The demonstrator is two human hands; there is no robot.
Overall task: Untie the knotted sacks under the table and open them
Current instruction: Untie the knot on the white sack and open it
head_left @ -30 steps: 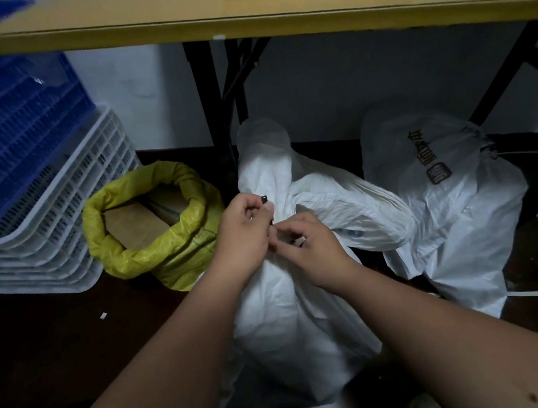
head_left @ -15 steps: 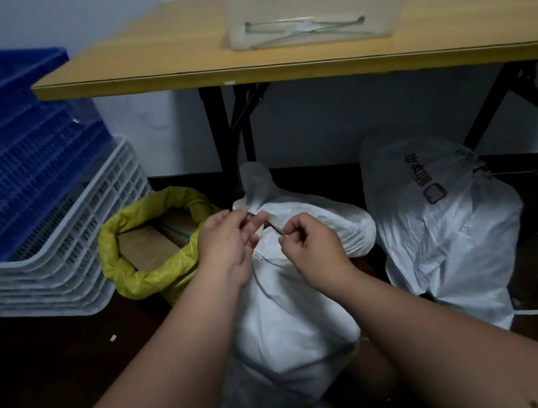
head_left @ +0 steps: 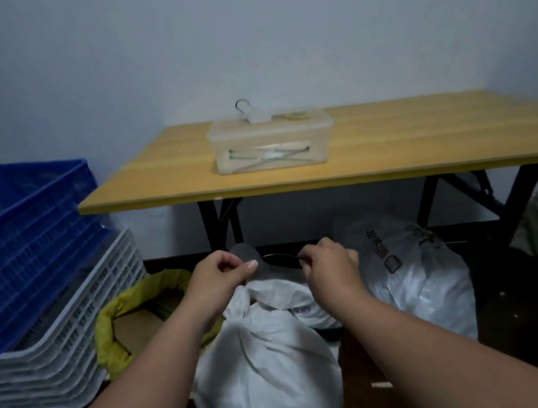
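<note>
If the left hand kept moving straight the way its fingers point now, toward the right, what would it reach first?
Most likely the right hand. The left hand points its fingertips right along the thin dark tie stretched between both hands above the white sack, with only open gap between. Depth is hard to judge from one view.

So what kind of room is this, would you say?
Probably a storeroom or back workroom: stacked blue and white plastic crates against the wall, filled white woven sacks on the dark floor, and a plain yellow folding table holding a clear plastic box.
</note>
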